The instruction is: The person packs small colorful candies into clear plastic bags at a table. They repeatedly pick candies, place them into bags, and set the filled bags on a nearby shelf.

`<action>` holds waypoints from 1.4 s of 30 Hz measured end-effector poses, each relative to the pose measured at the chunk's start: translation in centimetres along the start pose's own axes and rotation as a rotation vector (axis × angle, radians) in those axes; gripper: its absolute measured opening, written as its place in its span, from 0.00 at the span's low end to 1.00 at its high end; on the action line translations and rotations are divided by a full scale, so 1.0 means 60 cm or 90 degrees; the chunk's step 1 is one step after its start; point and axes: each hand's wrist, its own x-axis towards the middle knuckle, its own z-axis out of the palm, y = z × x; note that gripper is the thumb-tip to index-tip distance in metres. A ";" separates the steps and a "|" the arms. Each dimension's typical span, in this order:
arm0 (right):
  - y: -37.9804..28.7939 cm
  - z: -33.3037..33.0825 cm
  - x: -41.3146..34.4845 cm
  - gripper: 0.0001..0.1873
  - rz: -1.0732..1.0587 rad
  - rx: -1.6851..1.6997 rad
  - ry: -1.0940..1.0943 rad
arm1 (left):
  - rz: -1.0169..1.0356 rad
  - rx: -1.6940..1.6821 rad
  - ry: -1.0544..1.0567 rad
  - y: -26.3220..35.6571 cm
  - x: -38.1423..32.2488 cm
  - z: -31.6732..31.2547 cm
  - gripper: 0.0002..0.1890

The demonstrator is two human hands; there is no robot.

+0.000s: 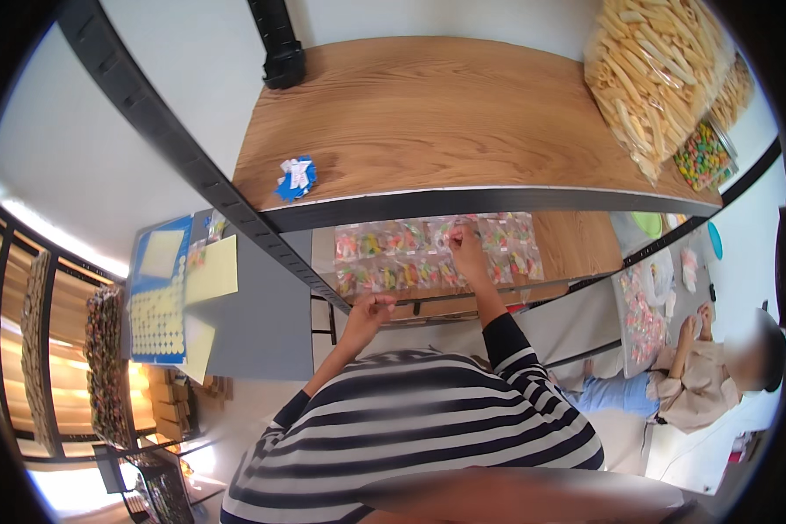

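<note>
Two rows of small clear plastic bags of colorful candy lie on a lower wooden shelf in front of me. My right hand is over the bags, its fingertips drawn together at the back row. Whether they pinch a bag is hidden by the hand itself. My left hand hovers near the shelf's front edge, left of the right hand. Its fingers are loosely bent and apart, with nothing visible in them. Many of the bags carry small white labels.
A black metal shelf beam crosses above the bags. The upper shelf bears blue-and-white paper pieces and a large bag of tube-shaped snacks. Sticker sheets lie on a grey table. At right sits another person.
</note>
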 end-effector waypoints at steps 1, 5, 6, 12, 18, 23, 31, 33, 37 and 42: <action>0.008 0.013 0.013 0.07 -0.025 -0.014 0.011 | -0.003 0.008 0.012 -0.004 -0.008 -0.002 0.12; 0.036 0.058 0.038 0.09 -0.022 -0.082 -0.004 | 0.006 -0.029 0.041 -0.005 -0.031 -0.015 0.12; 0.041 0.062 0.038 0.09 -0.078 -0.128 0.011 | 0.009 -0.033 0.051 -0.004 -0.037 -0.020 0.12; 0.022 0.051 0.039 0.09 -0.147 -0.218 0.078 | 0.010 0.027 0.111 0.006 -0.057 -0.077 0.12; -0.055 0.048 -0.011 0.13 -0.135 -0.124 0.091 | 0.027 0.018 0.214 0.016 -0.078 -0.172 0.12; -0.097 0.083 -0.054 0.14 -0.126 -0.095 0.102 | 0.112 0.202 0.421 0.027 -0.084 -0.312 0.10; -0.155 0.089 -0.119 0.14 -0.007 -0.087 0.085 | 0.134 0.527 0.678 -0.022 -0.027 -0.596 0.13; -0.166 0.089 -0.140 0.12 -0.014 -0.106 0.118 | 0.129 0.613 0.688 -0.037 -0.005 -0.658 0.16; -0.175 0.090 -0.174 0.10 0.023 -0.129 0.154 | 0.031 0.672 0.709 -0.061 0.035 -0.720 0.18; -0.177 0.080 -0.222 0.09 0.064 -0.165 0.182 | -0.049 0.729 0.727 -0.081 0.073 -0.754 0.16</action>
